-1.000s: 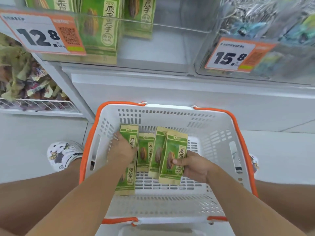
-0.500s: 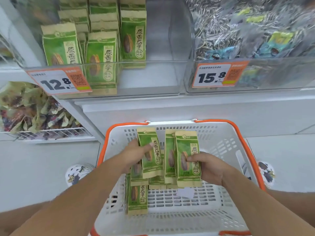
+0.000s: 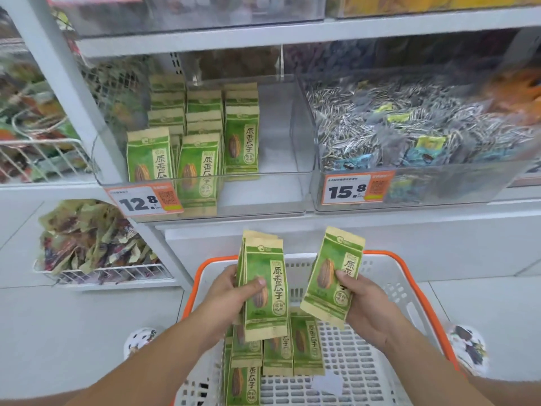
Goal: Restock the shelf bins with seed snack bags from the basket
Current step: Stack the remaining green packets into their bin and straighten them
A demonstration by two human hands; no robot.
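Fingers [image 3: 257, 284] of both hands curled tight around green seed bags [image 3: 265, 288].

Just one camera here, worn on the person's head, wide-angle, looking forward and down. It sits close over the basket [image 3: 409, 276], whose near end runs off the bottom edge, with both forearms reaching in from below. Straight ahead it faces the shelf bins [image 3: 263, 183] at near range. Edges bend from the lens, and the top and right shelves are blurred.

Both hands [image 3: 231, 291] [image 3: 367, 303] hold green seed bags [image 3: 265, 288] above basket [image 3: 409, 288].
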